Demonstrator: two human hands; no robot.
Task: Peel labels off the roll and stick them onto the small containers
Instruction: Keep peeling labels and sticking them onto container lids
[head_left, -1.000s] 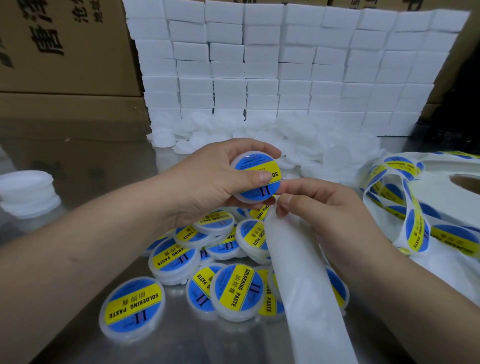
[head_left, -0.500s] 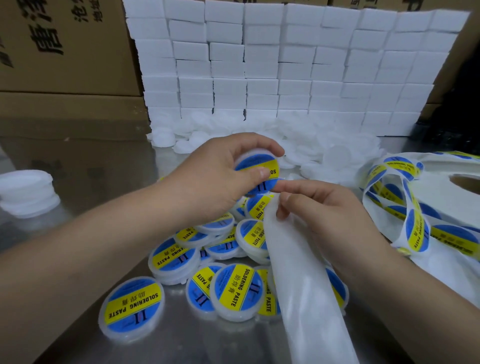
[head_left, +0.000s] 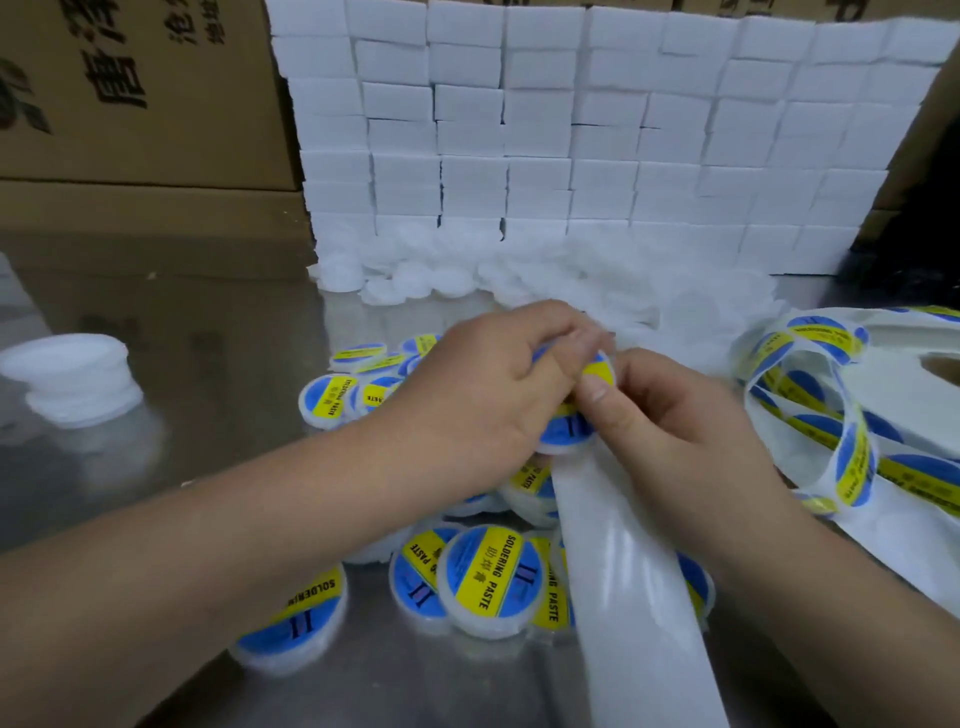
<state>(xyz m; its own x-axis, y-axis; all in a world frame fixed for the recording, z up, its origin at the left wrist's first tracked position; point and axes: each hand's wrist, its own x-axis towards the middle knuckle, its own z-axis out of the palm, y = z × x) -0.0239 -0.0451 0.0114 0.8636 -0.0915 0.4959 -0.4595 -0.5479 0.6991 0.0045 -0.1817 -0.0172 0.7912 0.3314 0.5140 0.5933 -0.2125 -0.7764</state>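
Left hand (head_left: 483, 400) grips a round soldering-paste container (head_left: 571, 421) with thumb and fingers curled over its top edge, holding it up above the pile. Right hand (head_left: 670, 426) meets it from three o'clock, its thumb (head_left: 597, 389) pressed onto the yellow band of the blue-and-yellow label (head_left: 574, 428) on the lid while the other fingers close on the bare backing strip (head_left: 628, 587), which runs down toward six o'clock. Motion blur hides whether the label's edges lie fully flat.

Judging by this, the step in hand is smoothing the label onto this lid. Next the finished container probably goes down with the labelled containers (head_left: 493, 577) heaped below at six to nine o'clock on the steel table (head_left: 208, 322). A blank one must then be fetched from the loose white containers (head_left: 467, 270) at twelve o'clock, in front of stacked white boxes (head_left: 597, 130). A fresh label would come off the label roll (head_left: 852, 415) looping at three o'clock. That calls for freeing the left hand and advancing the strip. A small stack of white lids or containers (head_left: 78, 379) sits well apart at nine o'clock.
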